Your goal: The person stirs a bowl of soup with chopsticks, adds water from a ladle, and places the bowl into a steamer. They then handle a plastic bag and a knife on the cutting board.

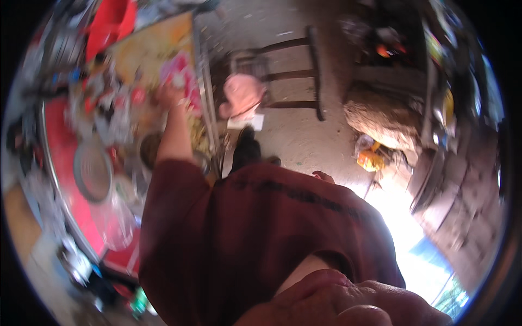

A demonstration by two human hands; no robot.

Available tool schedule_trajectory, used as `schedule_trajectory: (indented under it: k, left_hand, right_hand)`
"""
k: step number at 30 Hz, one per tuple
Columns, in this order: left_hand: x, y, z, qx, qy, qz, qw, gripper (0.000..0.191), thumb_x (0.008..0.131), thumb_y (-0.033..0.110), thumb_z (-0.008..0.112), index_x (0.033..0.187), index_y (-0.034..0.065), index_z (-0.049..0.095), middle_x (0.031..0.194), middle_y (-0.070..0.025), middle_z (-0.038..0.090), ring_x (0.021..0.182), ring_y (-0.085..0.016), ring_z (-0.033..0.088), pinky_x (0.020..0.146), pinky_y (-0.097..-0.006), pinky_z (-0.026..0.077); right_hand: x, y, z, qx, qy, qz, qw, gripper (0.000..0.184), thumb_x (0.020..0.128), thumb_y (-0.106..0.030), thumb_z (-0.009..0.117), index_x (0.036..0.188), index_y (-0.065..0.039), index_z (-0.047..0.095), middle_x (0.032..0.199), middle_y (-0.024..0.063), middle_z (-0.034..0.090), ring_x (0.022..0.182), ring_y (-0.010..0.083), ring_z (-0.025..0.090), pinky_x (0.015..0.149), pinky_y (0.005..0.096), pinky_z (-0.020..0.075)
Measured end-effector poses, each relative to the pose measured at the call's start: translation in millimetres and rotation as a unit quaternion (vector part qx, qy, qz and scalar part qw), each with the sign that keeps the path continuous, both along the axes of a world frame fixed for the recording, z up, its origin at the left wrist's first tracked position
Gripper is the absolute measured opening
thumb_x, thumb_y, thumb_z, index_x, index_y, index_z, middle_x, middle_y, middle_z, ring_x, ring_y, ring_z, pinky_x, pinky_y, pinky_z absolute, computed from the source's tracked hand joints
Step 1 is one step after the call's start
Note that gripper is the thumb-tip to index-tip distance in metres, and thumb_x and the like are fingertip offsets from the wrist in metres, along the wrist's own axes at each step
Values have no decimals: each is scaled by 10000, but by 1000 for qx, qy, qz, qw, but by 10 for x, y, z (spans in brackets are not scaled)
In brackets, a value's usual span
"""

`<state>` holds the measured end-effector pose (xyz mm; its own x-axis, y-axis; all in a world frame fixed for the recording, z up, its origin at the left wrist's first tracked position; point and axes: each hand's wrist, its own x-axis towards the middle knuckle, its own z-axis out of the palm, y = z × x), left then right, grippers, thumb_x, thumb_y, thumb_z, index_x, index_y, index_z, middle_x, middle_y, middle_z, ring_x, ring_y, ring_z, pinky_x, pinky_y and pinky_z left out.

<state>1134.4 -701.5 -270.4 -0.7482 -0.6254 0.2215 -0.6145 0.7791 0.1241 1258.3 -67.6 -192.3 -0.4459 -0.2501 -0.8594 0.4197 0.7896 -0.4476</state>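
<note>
My left hand (169, 95) reaches over the table (147, 40), at the edge of a pink and white patterned patch (185, 77). A small white item (178, 80) shows at its fingertips; blur hides whether the fingers hold it. Beneath the forearm are a dark round bowl (151, 150) and pale yellowish scraps (200, 136). Only a bit of my right hand (324, 176) seems to show past the front of my dark red shirt (265, 212); the shirt covers the rest. What the right hand does is hidden.
A wooden chair (291, 75) with a pink cloth item (243, 95) stands ahead. Flames (387, 49) burn at upper right, above a large stone-like block (383, 118). A yellow packet (370, 160) lies on the floor. Plastic bags (116, 228) and a round grey-rimmed tray (93, 171) crowd the table.
</note>
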Motion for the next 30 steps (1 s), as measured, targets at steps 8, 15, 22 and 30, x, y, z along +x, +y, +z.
schedule_trajectory:
  k: [8, 15, 22, 30]
  left_hand:
    - [-61, 1504, 483, 371, 144, -295, 869, 154, 772, 79, 606, 917, 26, 606, 811, -109, 593, 747, -208, 580, 698, -310, 481]
    - [-20, 3629, 1615, 589, -19, -554, 588, 179, 724, -55, 650, 892, 5, 627, 906, -39, 558, 767, -97, 575, 661, -214, 476]
    - [-82, 4866, 1864, 729, -166, -453, 486, 222, 779, -37, 628, 998, -14, 601, 913, -69, 609, 795, -130, 590, 723, -238, 479]
    - [-273, 6246, 1969, 798, -304, -323, 409, 149, 828, 1, 570, 972, -23, 599, 859, -94, 645, 686, -122, 579, 611, -225, 462]
  right_hand:
    - [-447, -838, 415, -49, 152, -44, 986, 364, 898, -379, 497, 1040, -55, 582, 936, 142, 644, 854, 275, 629, 729, 371, 492]
    - [-745, -754, 1066, -274, 147, -216, 926, 401, 931, -425, 441, 965, -50, 581, 752, 7, 579, 640, 90, 509, 598, 239, 442]
    - [-620, 403, 1241, -358, 156, -258, 884, 398, 929, -430, 436, 945, -59, 581, 712, -4, 540, 637, 95, 469, 565, 242, 399]
    - [-447, 1623, 1342, -326, 223, -339, 854, 376, 927, -414, 453, 978, -70, 596, 736, -21, 540, 657, 82, 457, 560, 238, 394]
